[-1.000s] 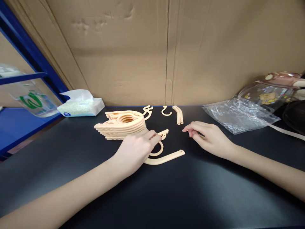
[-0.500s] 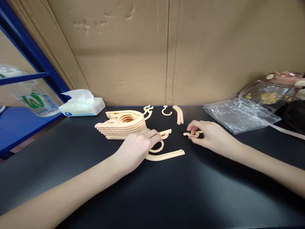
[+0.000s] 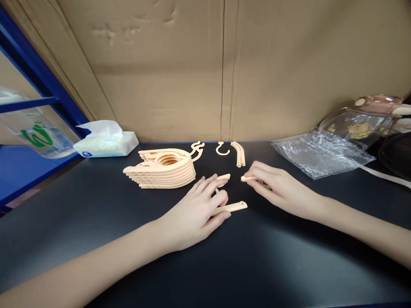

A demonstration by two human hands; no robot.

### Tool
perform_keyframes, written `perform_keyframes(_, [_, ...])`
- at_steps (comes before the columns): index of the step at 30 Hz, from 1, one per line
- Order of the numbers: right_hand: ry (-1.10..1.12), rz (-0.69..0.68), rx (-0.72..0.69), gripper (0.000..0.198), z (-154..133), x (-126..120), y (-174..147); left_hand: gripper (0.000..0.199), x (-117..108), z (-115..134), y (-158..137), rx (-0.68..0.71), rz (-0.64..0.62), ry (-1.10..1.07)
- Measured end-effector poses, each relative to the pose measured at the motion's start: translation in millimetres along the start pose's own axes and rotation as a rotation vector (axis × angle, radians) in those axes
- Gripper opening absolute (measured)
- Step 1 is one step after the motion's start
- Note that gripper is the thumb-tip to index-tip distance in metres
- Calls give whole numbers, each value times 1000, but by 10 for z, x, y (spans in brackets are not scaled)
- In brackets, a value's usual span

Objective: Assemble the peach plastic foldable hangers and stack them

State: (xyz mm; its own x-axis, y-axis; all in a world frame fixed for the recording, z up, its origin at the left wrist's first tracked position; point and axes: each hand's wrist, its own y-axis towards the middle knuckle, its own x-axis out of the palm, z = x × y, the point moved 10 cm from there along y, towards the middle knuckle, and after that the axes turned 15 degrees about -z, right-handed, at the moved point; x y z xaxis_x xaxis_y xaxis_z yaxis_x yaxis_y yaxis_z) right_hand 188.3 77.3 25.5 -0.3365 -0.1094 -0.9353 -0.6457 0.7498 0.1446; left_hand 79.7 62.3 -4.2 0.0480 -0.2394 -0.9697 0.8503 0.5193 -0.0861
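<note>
A cream plastic folding hanger point(image 3: 234, 207) lies flat on the black table, and my left hand point(image 3: 195, 209) covers much of it. That hand's thumb and index finger close round the near arm, while the other fingers rest over the far arm. To the right, my right hand point(image 3: 272, 184) pinches a small cream hanger hook point(image 3: 248, 178), mostly hidden by the fingers, its tip pointing left and apart from the hanger. Left of my left hand sits a neat stack of cream folding hangers point(image 3: 160, 171).
Loose hooks point(image 3: 197, 149) lie behind the stack, with one more hook point(image 3: 221, 149) near the back edge beside two curved cream arms point(image 3: 238, 154). A tissue pack point(image 3: 107, 143) stands at back left, a clear plastic bag point(image 3: 311, 154) at right. Cardboard point(image 3: 160, 77) walls the back.
My left hand has shifted right and spread across the hanger, its thumb now at the near arm. My right hand has moved slightly left and turned the hook.
</note>
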Motion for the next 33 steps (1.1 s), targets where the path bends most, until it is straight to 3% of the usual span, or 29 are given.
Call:
perform_keyframes(4, [-24, -6, -16, 30, -31, 34, -6, 16, -27, -16, -9, 6, 2, -79])
perform_keyframes(10, [-26, -81, 163, 28, 120, 98, -10, 17, -83, -64, -17, -12, 23, -200])
perform_keyframes(14, [30, -155, 115, 32, 53, 169, -11, 16, -109, -66, -16, 3, 45, -241])
perform_keyframes(22, [171, -250, 26, 29, 1, 248, 31, 14, -69, -86, -34, -14, 64, -186])
perform_keyframes(26, [237, -252, 54, 33, 32, 262, 42, 20, -38, -53, 0, 6, 33, -70])
perform_keyframes(33, [102, -253, 121, 37, 77, 308, 20, 25, -45, -60, -7, 12, 34, -71])
